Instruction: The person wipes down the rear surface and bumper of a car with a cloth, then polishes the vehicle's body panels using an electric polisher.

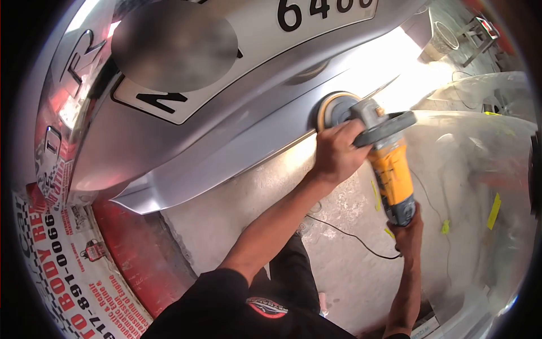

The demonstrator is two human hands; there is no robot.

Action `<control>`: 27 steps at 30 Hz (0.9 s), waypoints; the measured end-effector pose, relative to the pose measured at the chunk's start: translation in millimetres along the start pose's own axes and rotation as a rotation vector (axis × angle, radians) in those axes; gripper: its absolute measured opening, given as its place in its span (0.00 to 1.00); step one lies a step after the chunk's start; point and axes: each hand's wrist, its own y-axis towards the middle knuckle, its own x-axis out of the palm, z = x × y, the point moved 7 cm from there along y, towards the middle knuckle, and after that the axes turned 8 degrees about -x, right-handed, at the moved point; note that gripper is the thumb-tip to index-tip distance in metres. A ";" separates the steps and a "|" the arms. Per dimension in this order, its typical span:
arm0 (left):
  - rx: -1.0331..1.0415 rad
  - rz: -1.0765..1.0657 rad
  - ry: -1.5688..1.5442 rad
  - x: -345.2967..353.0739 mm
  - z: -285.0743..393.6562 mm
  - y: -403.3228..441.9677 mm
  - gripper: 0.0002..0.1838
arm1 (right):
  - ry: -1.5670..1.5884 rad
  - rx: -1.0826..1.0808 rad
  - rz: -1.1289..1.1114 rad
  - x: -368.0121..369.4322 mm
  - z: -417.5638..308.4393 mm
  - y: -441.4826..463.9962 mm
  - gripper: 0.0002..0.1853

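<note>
Orange polisher (pixel 393 169) — left hand (pixel 340 146) at its front, right hand (pixel 410 230) at its rear

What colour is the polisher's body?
The polisher's body is yellow-orange, best seen in the head view.

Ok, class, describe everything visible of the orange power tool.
The orange power tool has a plastic-looking body, black rear, grey metallic head, dark loop handle and round disc. It slants, disc against or near the silver panel. The left grip is at the handle, the right grip at the rear; a black cord trails nearby.
</note>
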 end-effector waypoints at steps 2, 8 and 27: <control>-0.063 0.005 0.056 -49.7 7.2 -29.6 0.12 | 0.005 -0.004 -0.068 24.5 -21.6 -25.9 0.40; -0.254 0.066 0.266 -212.5 1.5 -125.3 0.14 | -0.163 0.042 -0.351 110.9 -78.0 -102.5 0.47; -0.428 0.179 0.193 -223.3 -6.0 -107.6 0.13 | -0.203 -0.073 -0.389 101.2 -118.0 -58.1 0.40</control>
